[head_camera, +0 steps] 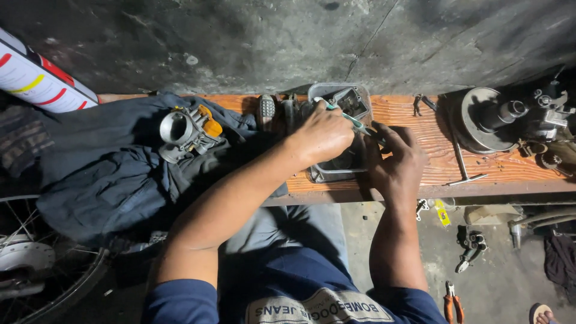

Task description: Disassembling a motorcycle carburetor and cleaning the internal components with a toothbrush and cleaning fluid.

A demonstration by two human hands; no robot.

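My left hand (324, 135) is closed around a thin tool with a light green handle (355, 122), its tip pointing into a clear plastic tray (337, 174) on the wooden bench. A small dark metal part (351, 102) lies at the tray's far end. My right hand (396, 162) rests at the tray's right side, fingers curled by the tool's handle end; whether it grips anything is hidden.
A carburetor (187, 132) with an orange cap lies on a dark blue cloth (108, 174) to the left. An engine assembly (510, 120) and a T-handle wrench (462, 165) sit on the bench (432, 138) to the right. Pliers (453, 301) and small parts lie on the floor. A spoked wheel (36, 258) stands lower left.
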